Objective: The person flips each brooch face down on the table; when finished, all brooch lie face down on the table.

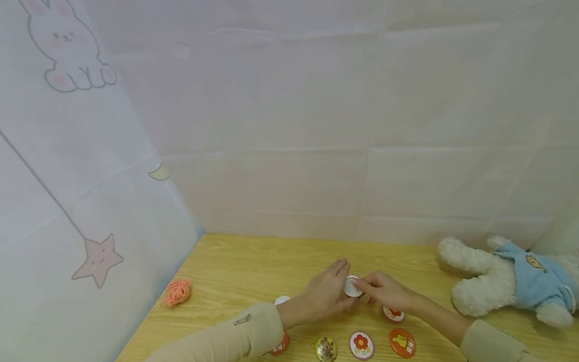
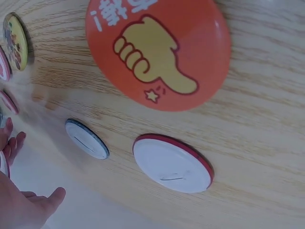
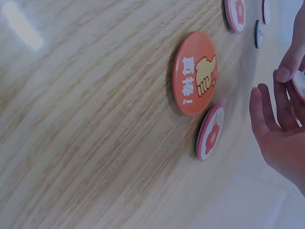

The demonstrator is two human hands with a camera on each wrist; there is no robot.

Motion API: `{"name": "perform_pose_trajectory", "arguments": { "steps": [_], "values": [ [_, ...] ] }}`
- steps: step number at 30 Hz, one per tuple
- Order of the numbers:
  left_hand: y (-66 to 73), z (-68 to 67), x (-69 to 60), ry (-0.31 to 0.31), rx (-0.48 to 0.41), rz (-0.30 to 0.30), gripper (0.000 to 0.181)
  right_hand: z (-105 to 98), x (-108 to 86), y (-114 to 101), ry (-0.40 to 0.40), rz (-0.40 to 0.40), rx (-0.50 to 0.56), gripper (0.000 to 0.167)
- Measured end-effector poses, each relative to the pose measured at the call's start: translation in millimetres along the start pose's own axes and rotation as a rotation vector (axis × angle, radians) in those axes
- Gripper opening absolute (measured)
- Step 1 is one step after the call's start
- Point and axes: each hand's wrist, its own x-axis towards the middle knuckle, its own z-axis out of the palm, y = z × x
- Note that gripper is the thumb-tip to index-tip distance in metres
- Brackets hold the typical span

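Observation:
In the head view my right hand (image 1: 391,292) pinches a round pin badge (image 1: 352,286), its white back showing. My left hand (image 1: 322,292) is beside the badge with fingers extended; whether they touch is hard to tell. At the left wrist view's corner, the left thumb (image 2: 55,196) sticks out apart from the badge. The right wrist view shows my right hand's spread fingers (image 3: 281,107) and part of the badge (image 3: 299,82). Nearby lie a red flower badge (image 1: 362,345), an orange thumbs-up badge (image 1: 402,343) and a yellow patterned badge (image 1: 326,349).
Under my left forearm lies another orange badge (image 2: 157,52). Two badges lie white side up, one red-rimmed (image 2: 172,163), one dark-rimmed (image 2: 86,139). A coral pompom (image 1: 178,292) sits at the table's left edge, a plush toy (image 1: 511,281) at the right. A pale curtain (image 1: 289,151) hangs behind.

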Motion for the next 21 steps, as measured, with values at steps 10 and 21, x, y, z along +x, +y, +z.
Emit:
{"name": "perform_pose_trajectory", "arguments": {
  "steps": [10, 21],
  "values": [
    [7.4, 0.2, 1.3, 0.062, -0.022, -0.013, 0.07, -0.5, -0.7, 6.0, 0.049, 0.0, 0.037, 0.04],
    [3.2, -2.8, 4.0, -0.081, 0.058, -0.035, 0.067, 0.0, -3.2, -1.4, 0.15, -0.168, -0.381, 0.055]
  ]
}}
